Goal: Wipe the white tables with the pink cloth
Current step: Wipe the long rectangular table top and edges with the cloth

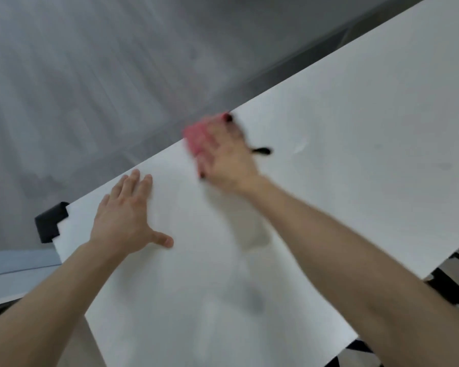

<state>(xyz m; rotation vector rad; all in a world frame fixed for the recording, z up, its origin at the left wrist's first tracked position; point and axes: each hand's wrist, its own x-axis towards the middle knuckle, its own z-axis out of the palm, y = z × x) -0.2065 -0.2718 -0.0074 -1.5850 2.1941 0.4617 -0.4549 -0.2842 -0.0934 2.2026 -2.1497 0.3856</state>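
Note:
The white table (342,194) runs diagonally across the view, which is blurred by motion. A pink cloth (195,135) lies at the table's far edge. My right hand (228,160) presses down on it with fingers spread flat, so only the cloth's left part shows past the fingers. My left hand (125,215) rests flat on the tabletop near the left corner, fingers straight and thumb out, holding nothing. A faint dark smudge (255,303) shows on the near part of the table.
A black corner piece (51,221) caps the table's left corner. Beyond the far edge is grey floor (90,75). A pale blue-grey surface (16,263) lies to the left, lower down. Black-and-white striped fabric (456,274) shows past the table's near right edge.

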